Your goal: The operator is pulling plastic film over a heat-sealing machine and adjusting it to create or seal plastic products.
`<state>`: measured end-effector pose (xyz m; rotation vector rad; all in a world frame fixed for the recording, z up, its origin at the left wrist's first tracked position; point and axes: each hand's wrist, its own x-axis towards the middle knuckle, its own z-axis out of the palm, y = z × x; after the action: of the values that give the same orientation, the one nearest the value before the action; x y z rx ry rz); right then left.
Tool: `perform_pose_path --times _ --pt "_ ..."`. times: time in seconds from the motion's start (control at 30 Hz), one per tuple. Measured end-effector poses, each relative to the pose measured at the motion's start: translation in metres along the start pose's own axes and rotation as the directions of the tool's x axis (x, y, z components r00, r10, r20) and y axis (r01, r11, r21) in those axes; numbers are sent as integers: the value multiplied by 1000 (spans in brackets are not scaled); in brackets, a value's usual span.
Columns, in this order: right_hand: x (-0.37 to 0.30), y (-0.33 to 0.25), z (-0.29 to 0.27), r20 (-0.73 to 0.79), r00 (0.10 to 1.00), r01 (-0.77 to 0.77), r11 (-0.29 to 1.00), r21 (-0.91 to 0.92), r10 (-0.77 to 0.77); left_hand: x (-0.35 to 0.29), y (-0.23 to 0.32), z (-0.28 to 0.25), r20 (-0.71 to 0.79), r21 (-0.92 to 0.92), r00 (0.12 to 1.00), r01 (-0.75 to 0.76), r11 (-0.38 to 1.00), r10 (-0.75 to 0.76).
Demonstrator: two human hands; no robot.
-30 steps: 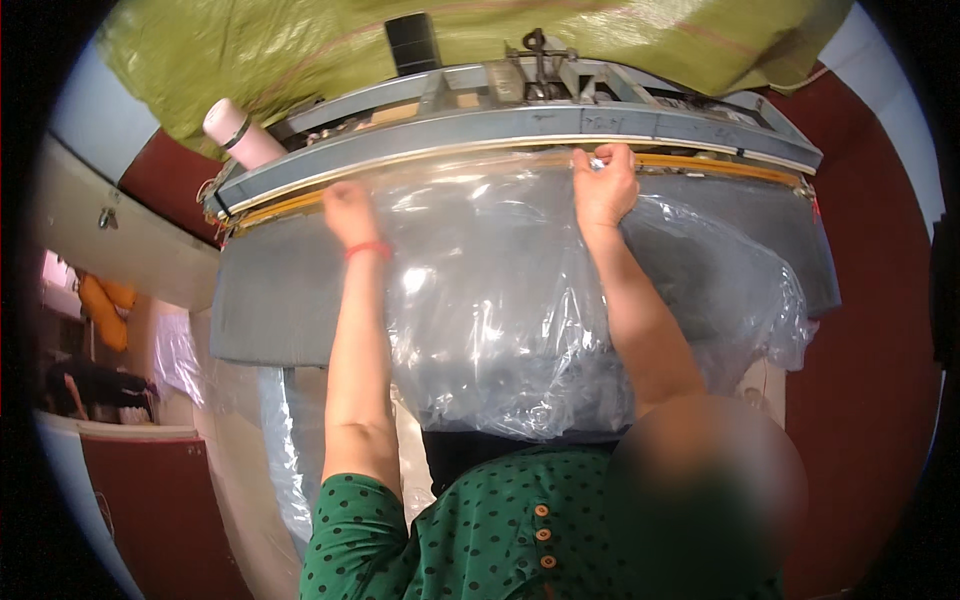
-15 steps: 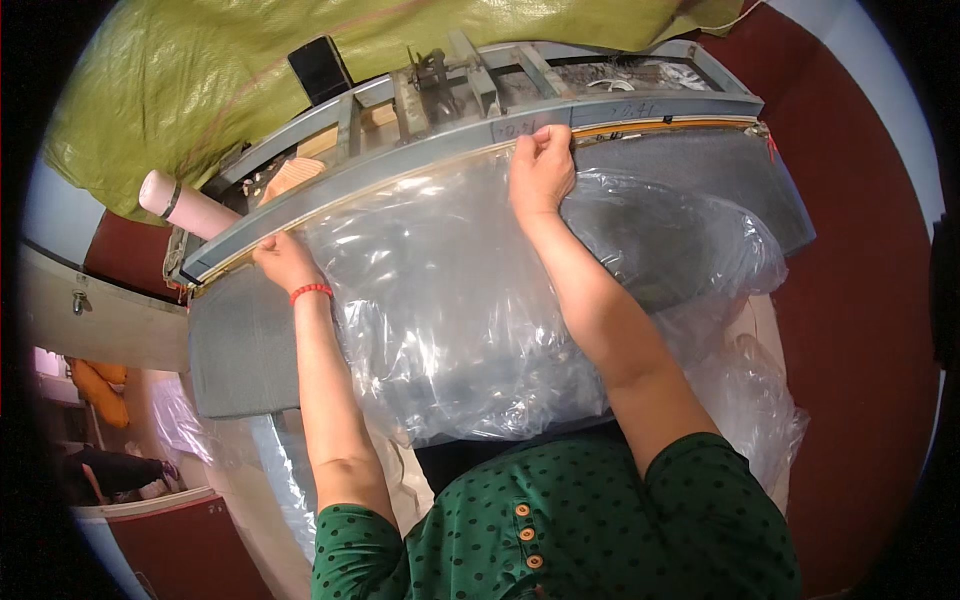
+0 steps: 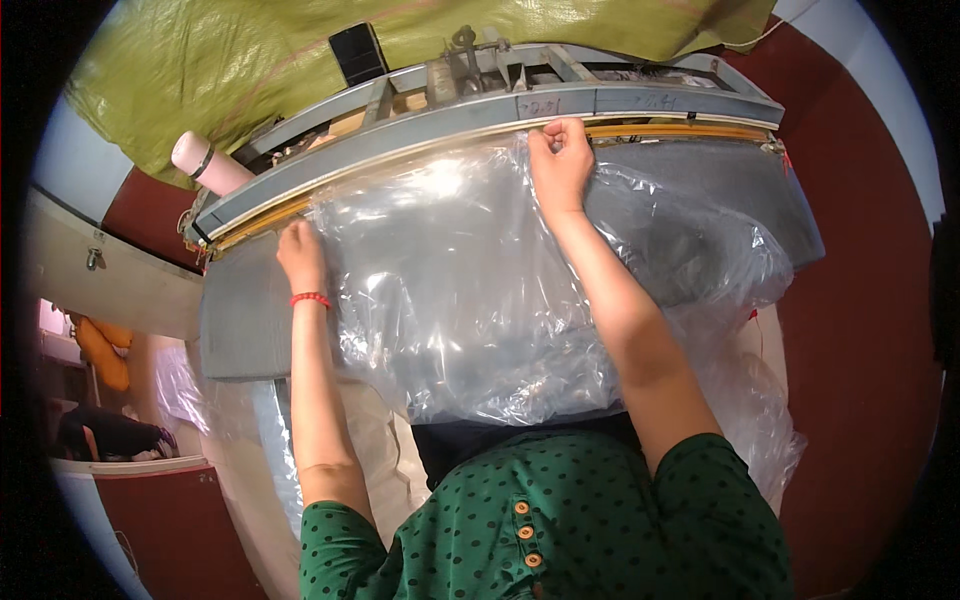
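Observation:
A wide sheet of clear plastic film [image 3: 440, 270], possibly a large bag, lies creased over a grey padded surface [image 3: 700, 180]. Its far edge runs along a long metal bar [image 3: 450, 125] with an orange strip [image 3: 690, 131]. My left hand [image 3: 302, 258], with a red bead bracelet, is closed on the film's left far corner, just on my side of the bar. Farther right, my right hand [image 3: 562, 170] pinches the same far edge close to the bar. Loose film bunches to the right of my right forearm and hangs down towards my body.
Behind the bar, a metal frame holds crosspieces and a clamp-like fitting [image 3: 466, 55]. A pink bottle [image 3: 212, 165] leans at its left end. A dark phone-like slab [image 3: 358, 54] rests on yellow-green sheeting [image 3: 230, 80]. More crumpled film [image 3: 745, 420] hangs at the lower right.
Both hands have drawn slightly back from the bar towards me, with the film edge. More of the orange strip shows at the left. The whole view has shifted a little.

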<state>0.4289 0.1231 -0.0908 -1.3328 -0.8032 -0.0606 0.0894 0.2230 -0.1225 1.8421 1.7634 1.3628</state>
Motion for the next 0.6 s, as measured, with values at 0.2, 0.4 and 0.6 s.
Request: perform_pose_path --times 0.2,0.4,0.6 --pt "-11 -23 -28 91 993 62 986 152 -77 -16 4 -4 74 142 992 -113 983 103" --pt "-18 -21 -77 92 987 121 984 127 -133 -41 36 -22 151 -451 988 88 888 -21" --pt "-21 -56 -145 512 855 384 768 -513 -85 -80 112 -56 453 -698 891 379 607 -36"
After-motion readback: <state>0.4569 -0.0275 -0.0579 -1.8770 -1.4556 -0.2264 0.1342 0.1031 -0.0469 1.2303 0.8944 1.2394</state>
